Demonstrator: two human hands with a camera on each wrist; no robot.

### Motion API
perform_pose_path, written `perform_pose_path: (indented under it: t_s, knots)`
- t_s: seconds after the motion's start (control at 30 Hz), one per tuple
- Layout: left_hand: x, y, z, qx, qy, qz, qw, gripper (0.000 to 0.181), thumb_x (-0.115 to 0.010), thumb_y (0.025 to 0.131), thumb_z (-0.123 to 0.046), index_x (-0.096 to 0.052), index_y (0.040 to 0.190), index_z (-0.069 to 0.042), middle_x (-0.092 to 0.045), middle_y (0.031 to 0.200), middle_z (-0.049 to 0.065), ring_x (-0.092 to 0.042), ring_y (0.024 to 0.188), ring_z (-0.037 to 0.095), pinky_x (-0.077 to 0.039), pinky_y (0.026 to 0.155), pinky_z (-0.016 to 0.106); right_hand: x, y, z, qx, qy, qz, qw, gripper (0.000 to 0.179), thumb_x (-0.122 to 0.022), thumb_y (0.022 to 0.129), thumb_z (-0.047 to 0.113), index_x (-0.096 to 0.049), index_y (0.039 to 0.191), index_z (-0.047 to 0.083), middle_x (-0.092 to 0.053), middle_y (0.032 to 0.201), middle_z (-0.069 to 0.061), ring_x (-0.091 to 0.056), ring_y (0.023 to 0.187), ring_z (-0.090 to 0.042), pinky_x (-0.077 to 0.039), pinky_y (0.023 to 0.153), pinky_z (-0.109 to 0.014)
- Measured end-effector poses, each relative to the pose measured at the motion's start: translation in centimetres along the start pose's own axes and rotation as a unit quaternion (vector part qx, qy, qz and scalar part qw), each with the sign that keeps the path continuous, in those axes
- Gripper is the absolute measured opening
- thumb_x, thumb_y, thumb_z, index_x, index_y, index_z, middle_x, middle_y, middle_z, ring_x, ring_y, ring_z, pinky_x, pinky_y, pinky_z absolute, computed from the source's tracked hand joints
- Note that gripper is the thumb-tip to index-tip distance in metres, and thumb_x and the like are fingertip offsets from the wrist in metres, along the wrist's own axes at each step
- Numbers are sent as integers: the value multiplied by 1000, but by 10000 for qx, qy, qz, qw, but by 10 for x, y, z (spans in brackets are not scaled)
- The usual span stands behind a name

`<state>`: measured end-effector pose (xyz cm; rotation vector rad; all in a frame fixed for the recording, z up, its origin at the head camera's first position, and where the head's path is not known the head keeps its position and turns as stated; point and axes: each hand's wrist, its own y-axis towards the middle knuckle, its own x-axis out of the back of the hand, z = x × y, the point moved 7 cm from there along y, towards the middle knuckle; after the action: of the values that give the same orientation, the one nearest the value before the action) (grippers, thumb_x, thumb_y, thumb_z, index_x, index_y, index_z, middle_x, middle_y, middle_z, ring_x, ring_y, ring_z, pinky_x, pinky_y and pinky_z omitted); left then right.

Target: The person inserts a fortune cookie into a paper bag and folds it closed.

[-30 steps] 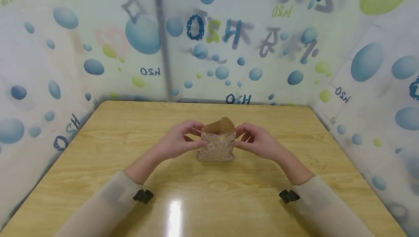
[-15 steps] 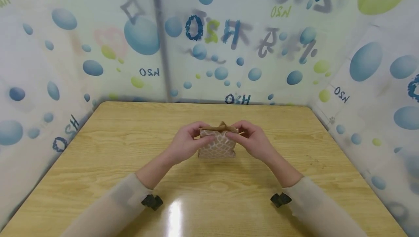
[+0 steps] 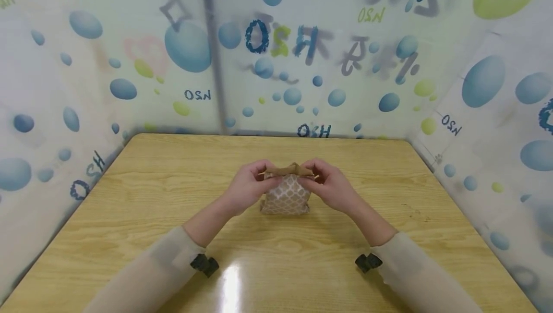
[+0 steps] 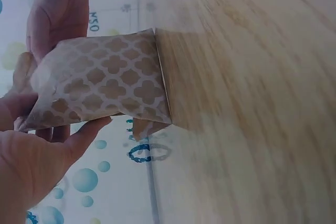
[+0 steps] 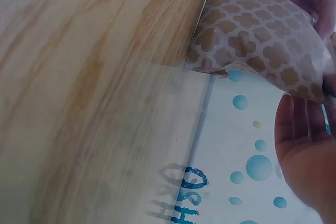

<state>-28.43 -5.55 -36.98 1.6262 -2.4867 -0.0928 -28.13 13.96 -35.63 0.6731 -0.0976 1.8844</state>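
Observation:
A small brown paper bag with a white lattice print stands upright on the table, its plain brown top edge folded over. My left hand pinches the left end of the folded top, thumb on the front. At the opposite end my right hand grips the fold the same way. In the left wrist view the bag looks plump, its base edge against the wood. The right wrist view has the bag's printed front bulging, with the right hand at its top corner.
The wooden table stretches out around the bag, with a bright glare spot near the front. A patterned wall covering with blue and green drops stands behind and at both sides. Small black devices sit at both sleeve cuffs.
Both hands have closed in from the bag's sides onto its top. The raised brown flap has come down into a narrow fold across the mouth.

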Motion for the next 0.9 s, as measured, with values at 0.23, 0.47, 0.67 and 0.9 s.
perform_pose_path:
  t_s: [0.23, 0.47, 0.67, 0.9]
  knots:
    - [5, -1, 6, 315, -276, -21, 9991, 15, -72, 96, -19, -75, 107, -9, -70, 104, 2, -59, 84, 13, -53, 73, 30, 4, -3, -4, -138, -261, -139, 9995, 10, -71, 96, 30, -68, 92, 22, -66, 91, 0, -57, 72, -23, -46, 57, -29]
    - [5, 0, 4, 445, -428, 16, 9981, 19, -64, 95, 1, -74, 111, -5, -70, 118, 7, -67, 101, 19, -57, 78, 31, 1, -2, 0, 140, 95, 241, 9996, 2, -68, 98, 13, -68, 99, 15, -68, 106, -4, -60, 83, -20, -54, 69, -29]
    - [10, -3, 6, 270, -175, -114, 9994, 22, -69, 97, -11, -73, 118, -11, -70, 117, 6, -68, 102, 19, -58, 82, 33, 0, -3, -4, -30, 196, 277, 9994, 4, -68, 99, 22, -68, 101, 18, -65, 99, -4, -48, 69, -17, -45, 59, -29]
    - [12, -2, 7, 198, 39, -19, 9998, 18, -65, 100, -14, -73, 116, -12, -70, 118, 7, -68, 100, 19, -58, 82, 34, 1, -2, -10, -200, 344, 278, 9988, 8, -70, 98, 24, -69, 103, 18, -66, 99, -3, -49, 67, -14, -48, 61, -29]
